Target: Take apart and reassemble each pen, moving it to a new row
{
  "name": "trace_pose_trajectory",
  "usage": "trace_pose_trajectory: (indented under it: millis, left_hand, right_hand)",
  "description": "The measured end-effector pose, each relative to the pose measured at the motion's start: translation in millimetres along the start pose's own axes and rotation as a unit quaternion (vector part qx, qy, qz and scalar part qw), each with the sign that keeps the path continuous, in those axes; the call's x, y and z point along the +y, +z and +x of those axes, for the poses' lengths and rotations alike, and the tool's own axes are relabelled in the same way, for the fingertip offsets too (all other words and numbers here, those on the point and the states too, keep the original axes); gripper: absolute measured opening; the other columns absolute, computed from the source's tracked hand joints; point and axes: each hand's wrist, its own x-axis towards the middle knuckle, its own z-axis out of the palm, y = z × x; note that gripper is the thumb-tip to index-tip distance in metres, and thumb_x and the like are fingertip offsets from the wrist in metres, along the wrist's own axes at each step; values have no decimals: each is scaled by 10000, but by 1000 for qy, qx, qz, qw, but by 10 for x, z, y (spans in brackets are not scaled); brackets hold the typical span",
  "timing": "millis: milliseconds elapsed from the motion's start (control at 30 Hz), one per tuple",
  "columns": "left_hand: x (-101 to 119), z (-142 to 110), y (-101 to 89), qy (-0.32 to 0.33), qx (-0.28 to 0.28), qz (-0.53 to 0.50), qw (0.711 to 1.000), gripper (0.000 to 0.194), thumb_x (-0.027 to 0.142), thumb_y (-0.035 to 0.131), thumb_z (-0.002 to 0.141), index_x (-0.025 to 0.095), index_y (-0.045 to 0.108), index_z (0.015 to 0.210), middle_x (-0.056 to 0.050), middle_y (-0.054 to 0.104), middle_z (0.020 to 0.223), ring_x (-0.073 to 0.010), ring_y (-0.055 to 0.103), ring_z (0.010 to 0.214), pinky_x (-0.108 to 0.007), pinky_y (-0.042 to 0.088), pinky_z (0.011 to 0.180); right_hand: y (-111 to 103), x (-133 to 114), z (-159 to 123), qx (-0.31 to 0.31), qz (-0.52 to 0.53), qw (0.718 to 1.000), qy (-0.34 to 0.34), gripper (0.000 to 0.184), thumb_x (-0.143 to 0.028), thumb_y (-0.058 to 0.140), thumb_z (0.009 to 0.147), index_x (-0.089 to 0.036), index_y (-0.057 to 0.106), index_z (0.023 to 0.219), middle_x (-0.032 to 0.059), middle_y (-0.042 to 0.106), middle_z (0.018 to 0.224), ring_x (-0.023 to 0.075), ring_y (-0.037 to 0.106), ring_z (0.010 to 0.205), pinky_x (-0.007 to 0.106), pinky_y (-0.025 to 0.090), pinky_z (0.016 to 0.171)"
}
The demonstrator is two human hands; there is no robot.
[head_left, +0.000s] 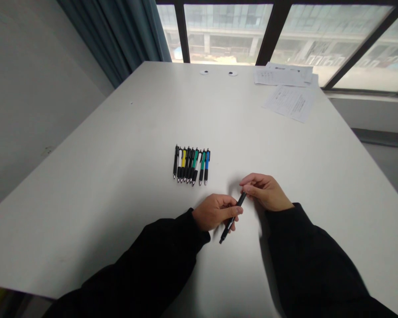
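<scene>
My left hand (219, 211) is closed on the middle of a black pen (231, 219), thumb on top and fingers underneath. The pen slants, its lower end toward me and its upper end toward the right. At that upper end, the fingertips of my right hand (264, 191) are pinched around the tip, which they partly hide. Both hands are just over the white table. Ahead and to the left lies a row of several click pens (191, 165), side by side, in black, white, yellow, green and blue, their metal tips pointing toward me.
The white table (126, 145) narrows toward a window (228, 33). Printed papers (292, 90) overlap at its far right corner. Two small white oval pieces with dark spots (204, 72) are by the far edge. A blue curtain (119, 35) hangs at the far left.
</scene>
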Motion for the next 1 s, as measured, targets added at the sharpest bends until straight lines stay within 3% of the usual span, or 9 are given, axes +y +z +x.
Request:
trace_pose_trajectory:
  millis: [100,267,433,700,800,900,1000]
  left_hand:
    - [-2,-1,3,0,-3,6,1000,412,482,766,717,110,594,761,1,614,631,-100,589,455,-210,488,424]
    - [16,-11,7,-9,-6,23,1000,426,507,759,713,115,594,738,6,599,570,-100,573,436,-204,466,414]
    - [25,-24,1,-19,-20,66,997,444,523,772,688,114,602,710,-2,604,582,-102,572,444,-210,451,433]
    - [32,-35,-13,-25,-51,133,989,411,517,746,726,127,616,717,30,562,531,-67,490,392,-181,376,386]
    - [38,-34,-10,-20,-41,137,990,395,505,736,740,132,608,731,40,551,513,-64,474,371,-177,355,365]
    - [29,-16,-2,-10,-28,94,995,408,508,751,721,134,587,730,46,538,481,-69,470,352,-180,363,361]
    - [20,12,-3,7,-1,19,1000,431,507,780,690,136,566,736,38,563,504,-85,508,367,-193,414,371]
  right_hand:
    - [13,-24,2,19,-73,997,-2,305,-420,759,757,-160,642,650,-32,531,483,88,407,449,240,285,459]
    - [57,-34,-3,17,-112,994,7,370,-446,727,761,-181,529,595,-64,438,468,77,307,447,240,208,451]
    - [89,-38,3,10,-161,987,-15,477,-443,781,683,-197,406,522,-78,340,492,79,261,498,237,200,469]
    - [72,-12,-1,-20,-190,981,-34,542,-486,721,727,-208,314,501,-76,253,497,83,219,509,253,172,475]
    - [80,-28,-3,-3,-190,981,-32,520,-460,722,734,-201,339,496,-72,276,498,83,235,509,252,190,480]
    - [100,-55,-8,13,-167,986,-27,409,-412,729,754,-184,466,540,-65,351,501,84,294,493,247,227,476]
    - [118,-68,-15,-2,-85,996,-40,221,-387,699,813,-176,651,853,-51,489,568,94,403,483,239,295,466]
